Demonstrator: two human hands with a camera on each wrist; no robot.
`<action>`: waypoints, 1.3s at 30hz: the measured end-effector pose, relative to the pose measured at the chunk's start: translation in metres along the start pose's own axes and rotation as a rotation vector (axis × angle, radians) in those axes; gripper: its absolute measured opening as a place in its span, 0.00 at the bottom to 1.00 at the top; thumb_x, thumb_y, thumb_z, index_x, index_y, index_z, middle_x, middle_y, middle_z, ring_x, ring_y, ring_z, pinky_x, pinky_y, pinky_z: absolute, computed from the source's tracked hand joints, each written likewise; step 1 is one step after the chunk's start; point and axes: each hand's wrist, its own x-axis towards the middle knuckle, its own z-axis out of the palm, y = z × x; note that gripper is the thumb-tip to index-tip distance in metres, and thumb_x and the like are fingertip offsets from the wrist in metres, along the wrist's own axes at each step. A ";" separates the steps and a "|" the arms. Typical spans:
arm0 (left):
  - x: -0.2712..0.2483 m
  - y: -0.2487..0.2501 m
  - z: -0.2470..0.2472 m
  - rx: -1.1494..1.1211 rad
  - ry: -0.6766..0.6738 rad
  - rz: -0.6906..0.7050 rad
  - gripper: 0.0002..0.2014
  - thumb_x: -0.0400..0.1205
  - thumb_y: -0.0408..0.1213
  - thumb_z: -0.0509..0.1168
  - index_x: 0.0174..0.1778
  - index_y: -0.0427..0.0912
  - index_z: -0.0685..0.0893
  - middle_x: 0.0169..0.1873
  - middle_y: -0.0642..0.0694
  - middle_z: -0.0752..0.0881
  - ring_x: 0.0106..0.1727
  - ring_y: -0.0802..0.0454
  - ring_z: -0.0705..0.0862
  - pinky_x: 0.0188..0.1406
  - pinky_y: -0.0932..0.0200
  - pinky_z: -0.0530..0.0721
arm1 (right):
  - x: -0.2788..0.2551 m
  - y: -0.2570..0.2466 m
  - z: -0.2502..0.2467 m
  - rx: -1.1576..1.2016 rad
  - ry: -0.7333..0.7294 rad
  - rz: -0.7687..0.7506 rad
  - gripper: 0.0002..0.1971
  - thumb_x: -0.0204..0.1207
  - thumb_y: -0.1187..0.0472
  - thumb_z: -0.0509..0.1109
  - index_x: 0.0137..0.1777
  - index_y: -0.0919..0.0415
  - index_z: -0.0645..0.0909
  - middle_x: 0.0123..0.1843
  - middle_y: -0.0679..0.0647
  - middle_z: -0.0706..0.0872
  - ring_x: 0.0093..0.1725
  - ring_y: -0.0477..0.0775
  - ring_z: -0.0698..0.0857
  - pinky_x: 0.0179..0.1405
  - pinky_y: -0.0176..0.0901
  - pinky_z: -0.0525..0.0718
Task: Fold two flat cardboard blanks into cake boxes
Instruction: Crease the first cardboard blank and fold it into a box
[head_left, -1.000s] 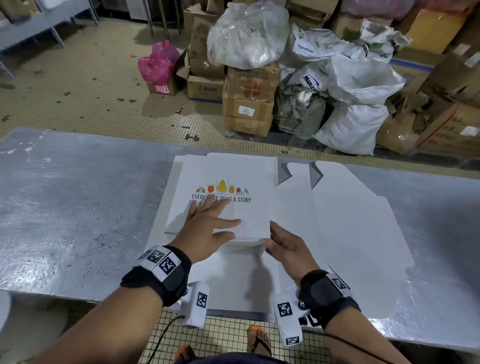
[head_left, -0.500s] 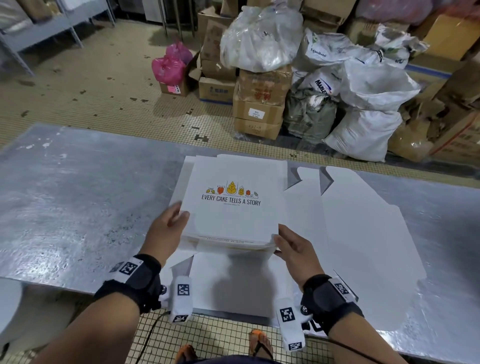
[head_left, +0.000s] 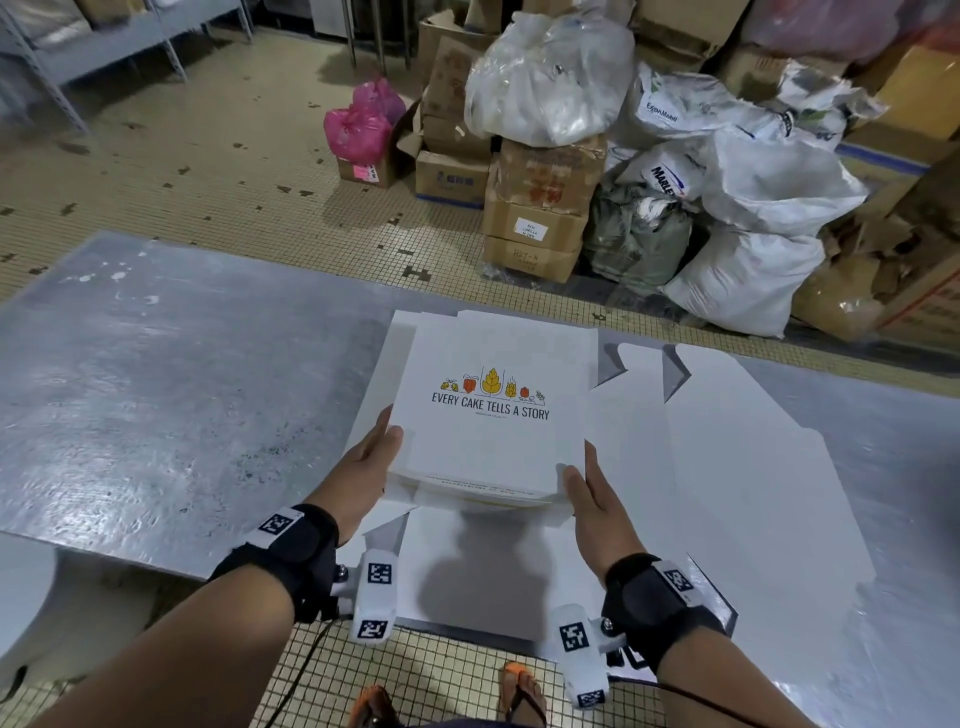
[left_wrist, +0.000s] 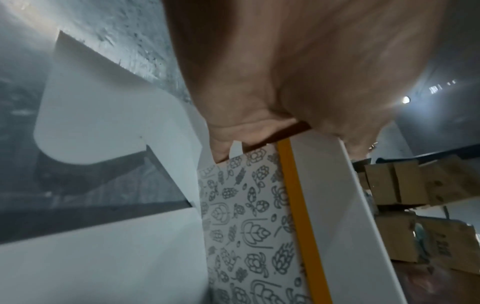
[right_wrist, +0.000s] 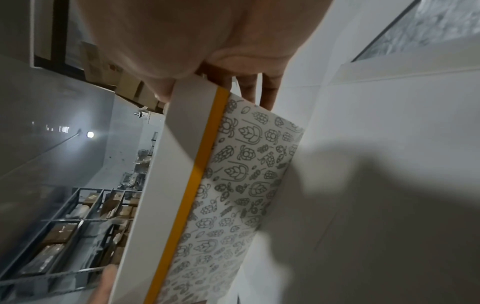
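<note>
Matt white cardboard box (head_left: 493, 415); dull mottled metal table (head_left: 156, 389).

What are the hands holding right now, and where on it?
Both hands hold the folded cake box by its near corners: left hand at the near-left side edge, right hand at the near-right corner, thumb on top, fingers underneath.

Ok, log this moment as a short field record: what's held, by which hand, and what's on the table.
held item: folded cake box, printed EVERY CAKE TELLS A STORY
left hand: grips box's left edge
right hand: grips box's right near corner
box side: patterned panel with yellow stripe
underneath: flat white blanks on metal table
background: cartons and sacks on the floor
</note>
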 end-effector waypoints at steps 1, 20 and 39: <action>-0.001 0.003 0.000 -0.005 -0.008 -0.011 0.32 0.77 0.74 0.59 0.78 0.81 0.61 0.79 0.67 0.71 0.82 0.50 0.69 0.80 0.42 0.67 | -0.001 -0.001 0.001 0.010 0.009 0.003 0.30 0.88 0.44 0.55 0.87 0.42 0.51 0.84 0.40 0.64 0.81 0.39 0.65 0.83 0.41 0.57; -0.015 0.032 -0.121 -0.327 0.241 0.056 0.11 0.91 0.46 0.57 0.64 0.53 0.83 0.55 0.56 0.89 0.57 0.54 0.83 0.76 0.45 0.76 | -0.001 -0.083 0.123 0.102 -0.059 -0.252 0.21 0.90 0.62 0.57 0.76 0.37 0.66 0.68 0.18 0.76 0.69 0.22 0.73 0.73 0.30 0.69; 0.022 -0.003 -0.318 -0.376 0.560 0.025 0.15 0.88 0.48 0.63 0.66 0.46 0.85 0.57 0.50 0.86 0.56 0.53 0.83 0.68 0.47 0.82 | 0.105 -0.118 0.331 -0.155 -0.407 -0.251 0.38 0.78 0.27 0.58 0.86 0.39 0.56 0.82 0.32 0.69 0.80 0.33 0.67 0.84 0.45 0.63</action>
